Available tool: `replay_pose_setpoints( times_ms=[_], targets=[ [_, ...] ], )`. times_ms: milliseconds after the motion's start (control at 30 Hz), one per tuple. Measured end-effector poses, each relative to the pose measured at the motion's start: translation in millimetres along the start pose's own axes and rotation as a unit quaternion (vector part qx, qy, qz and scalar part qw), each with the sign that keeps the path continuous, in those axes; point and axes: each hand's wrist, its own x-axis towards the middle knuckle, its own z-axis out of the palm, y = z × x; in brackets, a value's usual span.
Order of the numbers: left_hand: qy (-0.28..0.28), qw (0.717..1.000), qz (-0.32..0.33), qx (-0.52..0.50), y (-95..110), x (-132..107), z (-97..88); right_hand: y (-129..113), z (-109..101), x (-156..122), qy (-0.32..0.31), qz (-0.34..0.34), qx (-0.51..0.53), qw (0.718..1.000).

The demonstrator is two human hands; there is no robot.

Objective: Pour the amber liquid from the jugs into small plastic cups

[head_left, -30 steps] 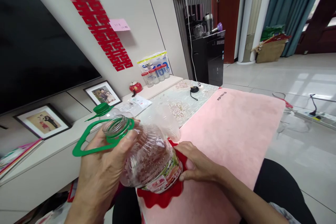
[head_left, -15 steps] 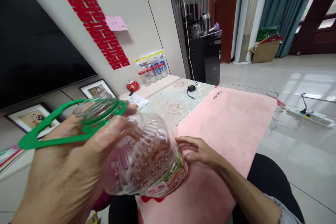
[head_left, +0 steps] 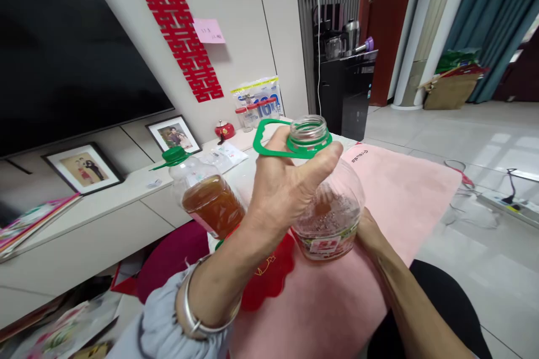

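My left hand (head_left: 286,185) is closed around the neck of a clear plastic jug (head_left: 332,230). The jug is uncapped and nearly upright, with a green carrying handle (head_left: 273,152) at its neck and droplets inside. Only the wrist side of my right hand (head_left: 367,230) shows, against the jug's right side near the base; its fingers are hidden behind it. To the left stands a second jug (head_left: 214,207) with brown liquid and a green cap (head_left: 176,155). A red scalloped mat (head_left: 269,286) lies under my left forearm.
A pink cloth (head_left: 404,190) covers the table. Along the back are red-lidded jars (head_left: 252,115), a small red pot (head_left: 224,130) and a plastic packet (head_left: 229,154). Framed photos (head_left: 86,168) lean on the cabinet at left. A power strip (head_left: 509,207) lies on the floor.
The jug in my left hand has gone from strongly tilted to nearly upright and moved right. My right hand has slipped behind its side. The view has turned left, bringing the second jug into sight.
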Motion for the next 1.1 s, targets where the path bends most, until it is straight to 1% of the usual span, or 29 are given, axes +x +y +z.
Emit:
replay_pose_setpoints(
  times_ms=[100, 167, 233, 300, 467, 567, 800, 867, 967, 1033, 1100],
  targets=[
    [-0.007, 1.0, 0.009, 0.016, -12, 7, 7.5, -2, 1, 2, 0.037, 0.018, -0.019, 0.999],
    [-0.019, 0.999, 0.019, 0.027, -19, 10, 9.2, 0, 1, 4, 0.059, 0.028, -0.028, 0.997],
    [-0.035, 0.999, 0.012, 0.02, -28, 12, 9.4, 4, 2, 6, 0.075, 0.033, -0.032, 0.996],
    [-0.04, 0.999, 0.005, 0.019, -36, 14, 8.6, 9, 2, 8, 0.085, 0.036, -0.027, 0.995],
    [-0.028, 0.999, -0.007, 0.036, -56, 16, 2.9, 20, 5, 13, 0.092, 0.048, 0.005, 0.995],
    [-0.03, 0.999, -0.016, 0.039, -62, 16, -1.8, 28, 5, 16, 0.089, 0.044, 0.024, 0.995],
    [-0.082, 0.995, -0.005, 0.048, -66, 16, -12.0, 50, 0, 20, 0.103, 0.029, 0.075, 0.991],
    [-0.091, 0.995, -0.003, 0.047, -70, 13, -15.9, 52, -1, 20, 0.106, 0.025, 0.088, 0.99],
    [-0.078, 0.995, -0.018, 0.057, -75, 0, -25.8, 54, -4, 19, 0.115, 0.026, 0.099, 0.988],
    [-0.057, 0.995, -0.033, 0.081, -78, -16, -36.5, 55, -5, 18, 0.125, 0.032, 0.101, 0.986],
    [-0.027, 0.99, -0.038, 0.133, -80, -40, -51.0, 57, -7, 17, 0.135, 0.039, 0.104, 0.985]
  ],
)
